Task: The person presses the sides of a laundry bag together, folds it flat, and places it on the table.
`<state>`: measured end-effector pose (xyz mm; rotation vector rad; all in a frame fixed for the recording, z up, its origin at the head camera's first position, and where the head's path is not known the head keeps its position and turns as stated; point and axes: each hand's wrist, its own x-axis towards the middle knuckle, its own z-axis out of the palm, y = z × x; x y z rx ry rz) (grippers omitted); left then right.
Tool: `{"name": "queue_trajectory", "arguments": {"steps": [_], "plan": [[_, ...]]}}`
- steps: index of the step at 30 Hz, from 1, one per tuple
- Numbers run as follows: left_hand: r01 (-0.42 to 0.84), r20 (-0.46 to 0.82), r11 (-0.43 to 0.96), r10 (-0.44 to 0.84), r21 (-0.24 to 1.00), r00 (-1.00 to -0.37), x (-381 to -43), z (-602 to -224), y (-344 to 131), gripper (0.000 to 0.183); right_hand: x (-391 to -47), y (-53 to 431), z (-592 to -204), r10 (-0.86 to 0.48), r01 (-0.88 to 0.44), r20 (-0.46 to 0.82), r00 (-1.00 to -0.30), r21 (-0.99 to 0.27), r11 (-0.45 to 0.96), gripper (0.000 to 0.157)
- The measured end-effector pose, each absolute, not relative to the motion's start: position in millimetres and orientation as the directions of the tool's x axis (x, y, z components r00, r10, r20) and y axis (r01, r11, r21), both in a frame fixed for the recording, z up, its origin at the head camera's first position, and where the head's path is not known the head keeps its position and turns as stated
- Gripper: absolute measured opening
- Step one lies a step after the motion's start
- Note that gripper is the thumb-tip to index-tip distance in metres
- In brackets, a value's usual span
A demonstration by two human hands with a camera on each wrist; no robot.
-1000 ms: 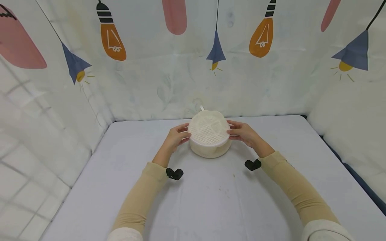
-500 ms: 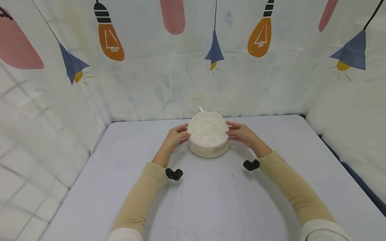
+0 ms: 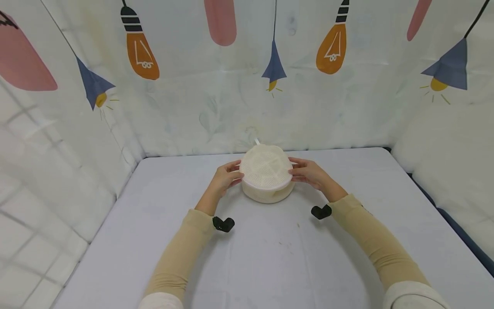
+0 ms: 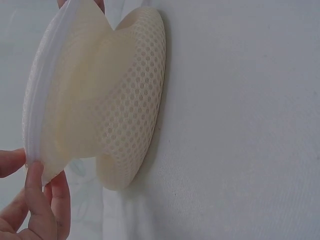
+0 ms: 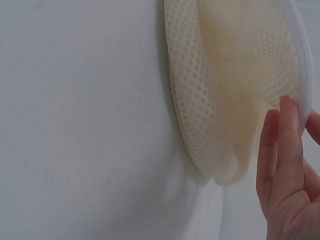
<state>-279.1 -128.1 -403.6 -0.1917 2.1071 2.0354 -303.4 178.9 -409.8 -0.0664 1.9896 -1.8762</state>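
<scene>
A round cream mesh laundry bag (image 3: 266,166) stands on the white table, its flat top tilted toward me and a small white tab at its back. My left hand (image 3: 224,176) pinches the left side of its rim between thumb and fingers. On the opposite side my right hand (image 3: 310,172) pinches the rim in the same way. In the left wrist view the white zipper rim (image 4: 42,95) is raised, and the soft mesh wall (image 4: 132,90) sags and folds beneath it. The right wrist view shows my right fingers (image 5: 287,150) under the rim.
The white-covered table (image 3: 254,262) reaches back to a patterned cloth wall (image 3: 173,107). Small specks (image 3: 285,244) lie on the cover in front of the bag. A black wrist camera (image 3: 223,224) sits on the left wrist, another black camera (image 3: 321,212) on the right.
Both hands keep their hold on the bag's rim, and the bag stays in place. The whole head view has shifted only slightly.
</scene>
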Motion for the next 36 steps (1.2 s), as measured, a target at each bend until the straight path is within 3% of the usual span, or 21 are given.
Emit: {"name": "queue_trajectory", "arguments": {"steps": [36], "plan": [[-0.242, -0.244, 0.033, 0.053, 0.97, -0.968, -279.5, -411.4, -128.0, 0.063, -308.0, 175.0, -411.7, -0.285, 0.267, -0.296, -0.912, -0.954, 0.134, 0.068]]}}
